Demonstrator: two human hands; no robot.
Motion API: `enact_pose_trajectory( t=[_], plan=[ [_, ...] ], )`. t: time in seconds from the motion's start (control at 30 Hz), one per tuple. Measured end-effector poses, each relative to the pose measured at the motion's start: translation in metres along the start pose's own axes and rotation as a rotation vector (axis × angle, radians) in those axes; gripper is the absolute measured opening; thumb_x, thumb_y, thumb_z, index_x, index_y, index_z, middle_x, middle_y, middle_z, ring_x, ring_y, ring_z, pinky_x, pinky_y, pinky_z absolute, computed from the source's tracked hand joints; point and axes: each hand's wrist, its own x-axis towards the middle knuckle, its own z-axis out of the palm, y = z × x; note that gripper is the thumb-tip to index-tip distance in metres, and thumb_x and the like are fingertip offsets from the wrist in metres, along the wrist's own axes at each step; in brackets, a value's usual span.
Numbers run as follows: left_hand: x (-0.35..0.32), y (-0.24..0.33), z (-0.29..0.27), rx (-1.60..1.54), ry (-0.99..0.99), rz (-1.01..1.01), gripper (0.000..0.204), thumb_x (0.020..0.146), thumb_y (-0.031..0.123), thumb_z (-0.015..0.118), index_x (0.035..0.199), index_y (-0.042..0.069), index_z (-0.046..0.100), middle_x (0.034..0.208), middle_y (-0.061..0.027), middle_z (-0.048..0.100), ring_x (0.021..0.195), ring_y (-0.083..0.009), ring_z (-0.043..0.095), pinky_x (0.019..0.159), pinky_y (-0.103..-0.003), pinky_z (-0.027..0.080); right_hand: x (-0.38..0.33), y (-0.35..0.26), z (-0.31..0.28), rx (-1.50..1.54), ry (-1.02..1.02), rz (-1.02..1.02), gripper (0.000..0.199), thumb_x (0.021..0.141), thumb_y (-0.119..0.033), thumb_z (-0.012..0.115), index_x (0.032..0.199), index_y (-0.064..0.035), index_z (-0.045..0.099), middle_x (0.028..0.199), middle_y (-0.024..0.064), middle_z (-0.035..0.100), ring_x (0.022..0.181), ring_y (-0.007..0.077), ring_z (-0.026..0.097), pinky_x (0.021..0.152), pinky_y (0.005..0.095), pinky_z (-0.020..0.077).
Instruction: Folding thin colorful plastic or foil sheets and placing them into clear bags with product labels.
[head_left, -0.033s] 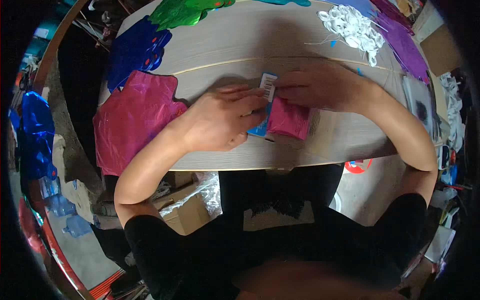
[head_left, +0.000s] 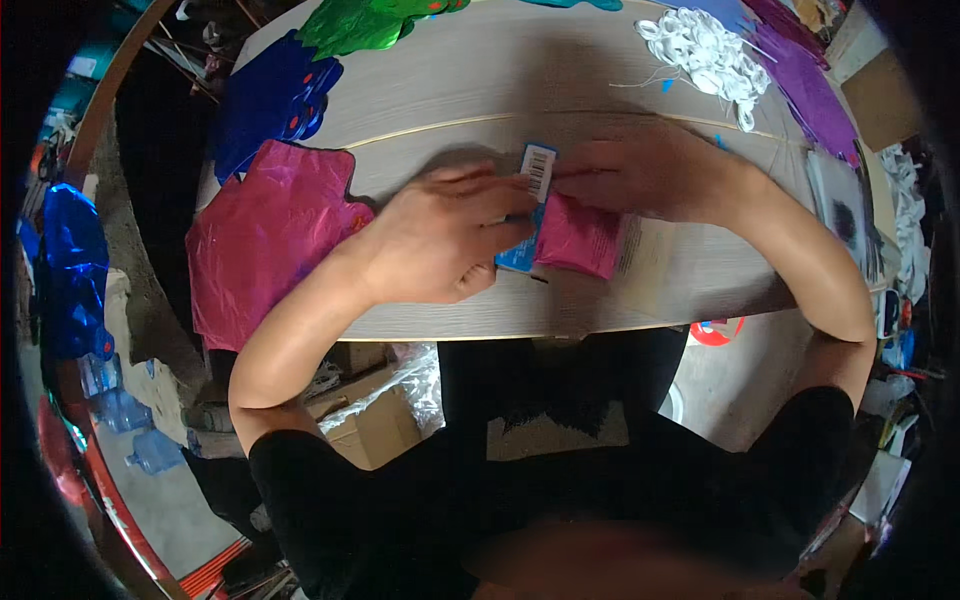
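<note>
Near the table's front edge lies a small pink foil packet (head_left: 578,240), with a clear plastic flap (head_left: 645,260) spread out at its right. A blue card (head_left: 515,257) with a white barcode label (head_left: 538,170) shows along the packet's left side. My left hand (head_left: 440,235) has its bent fingers closed over the card's left edge, hiding the card's middle. From the right, my right hand (head_left: 640,175) reaches in with its fingertips pressed together at the packet's top end. Shadow dims those fingertips, and the packet's upper edge is hidden under them.
A large pink foil balloon (head_left: 270,240) lies flat beside my left forearm. Blue foil balloons (head_left: 270,105) and green ones (head_left: 365,25) curve along the far left. White string (head_left: 705,60) is heaped at the far right, next to purple foil (head_left: 810,100). Cardboard (head_left: 375,425) sits below the table.
The fingers of my left hand have shifted very slightly on the card. Otherwise the hands, packet and card keep almost the same place.
</note>
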Motion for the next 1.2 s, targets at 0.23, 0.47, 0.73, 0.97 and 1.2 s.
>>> enact_pose_trajectory(
  t=[0.23,0.47,0.73,0.97,1.2],
  plan=[
    [0.003,0.007,0.001,-0.134,0.025,-0.115,0.030,0.074,0.020,0.070,0.100,0.005,0.069,0.116,-0.0111,0.063,0.121,-0.0298,0.056,0.110,-0.047,0.037,0.007,-0.005,0.000,-0.092,-0.042,0.041,0.022,0.091,-0.022,0.059,0.109,-0.0118,0.066,0.102,0.0096,0.063,0.089,0.0287,0.062,0.082,0.0387,0.0511],
    [-0.008,0.006,0.015,-0.222,0.086,-0.181,0.033,0.074,0.022,0.077,0.101,0.005,0.069,0.120,-0.0126,0.063,0.123,-0.0334,0.056,0.108,-0.048,0.041,0.003,-0.007,0.011,-0.322,-0.094,-0.065,0.021,0.093,-0.015,0.051,0.109,-0.0098,0.063,0.111,0.0049,0.060,0.102,0.0247,0.060,0.087,0.0351,0.0523],
    [-0.005,0.006,0.017,-0.248,0.104,-0.203,0.036,0.069,0.019,0.081,0.100,0.005,0.069,0.119,-0.0125,0.063,0.123,-0.0342,0.056,0.107,-0.049,0.041,0.007,-0.012,0.002,-0.383,-0.121,-0.080,0.022,0.089,-0.015,0.053,0.109,-0.0100,0.063,0.109,0.0050,0.060,0.102,0.0258,0.060,0.087,0.0353,0.0523],
    [-0.014,0.004,0.018,-0.224,0.108,-0.228,0.036,0.070,0.018,0.080,0.101,0.004,0.069,0.120,-0.0124,0.063,0.124,-0.0349,0.055,0.106,-0.047,0.042,0.015,-0.023,0.004,-0.129,-0.154,0.177,0.021,0.089,-0.015,0.054,0.106,-0.0099,0.064,0.103,0.0087,0.062,0.098,0.0282,0.063,0.085,0.0368,0.0521],
    [-0.014,-0.001,0.028,-0.294,0.140,-0.182,0.041,0.073,0.019,0.079,0.109,0.005,0.067,0.127,-0.0133,0.061,0.127,-0.0359,0.052,0.108,-0.047,0.041,0.002,-0.023,0.009,-0.084,0.056,-0.013,0.027,0.086,-0.014,0.058,0.111,-0.0078,0.066,0.109,0.0100,0.064,0.103,0.0289,0.062,0.087,0.0383,0.0514]
  ],
)
